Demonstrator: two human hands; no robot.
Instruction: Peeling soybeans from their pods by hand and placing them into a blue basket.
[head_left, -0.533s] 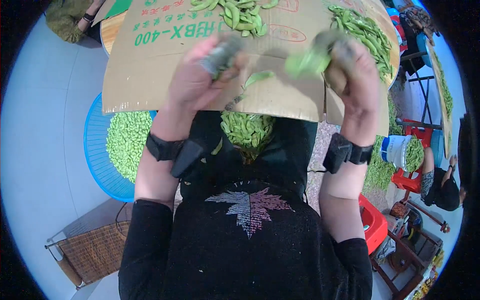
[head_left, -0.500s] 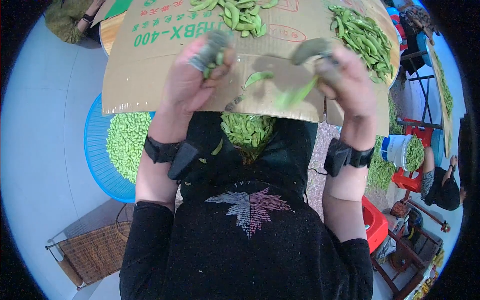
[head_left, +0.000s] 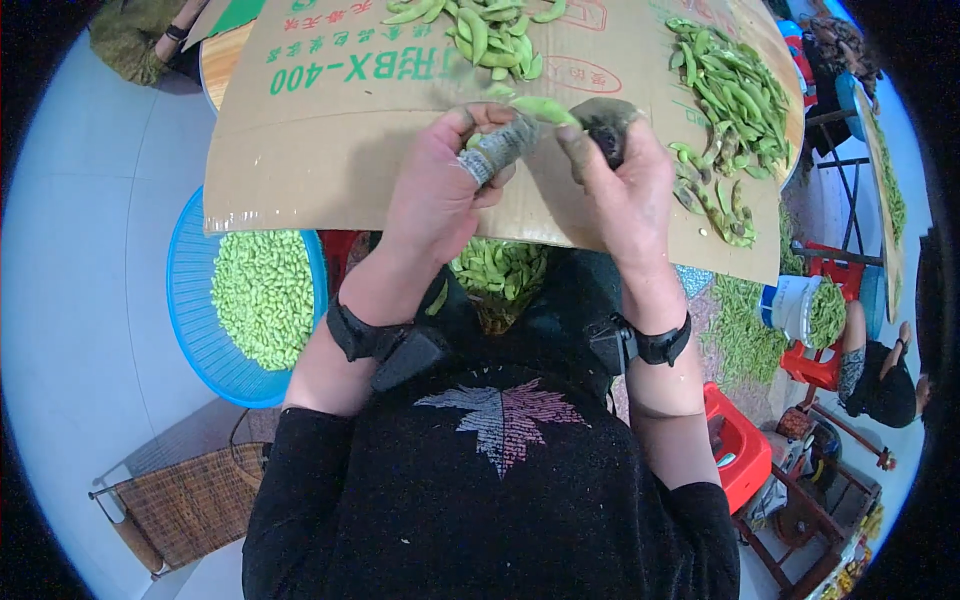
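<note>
My right hand (head_left: 632, 195) pinches one end of a green bean pod (head_left: 545, 108) between thumb and fingers. A dark cover wraps part of this hand's fingers. Close by on the left, my left hand (head_left: 438, 190) is curled closed, its thumb wrapped in a grey cloth-like sleeve (head_left: 498, 150). What lies inside its fingers is hidden. Both hands are above a flattened cardboard sheet (head_left: 300, 170). Beyond them lies a pile of green pods (head_left: 490, 40), and a larger pod pile (head_left: 735, 90) sits at the right. Some browned pods (head_left: 730, 205) lie nearer me.
A blue basket (head_left: 185, 300) of shelled beans (head_left: 262, 300) stands at the left. More pods (head_left: 500, 268) rest between my legs below the cardboard edge. To the right are a red stool (head_left: 740, 450), a white bucket (head_left: 795, 305) and another seated person (head_left: 885, 375).
My hands have come together over the cardboard, the right moving left and the left moving right. The loose pod lying between them before no longer shows there. Browned pods at the right are now visible.
</note>
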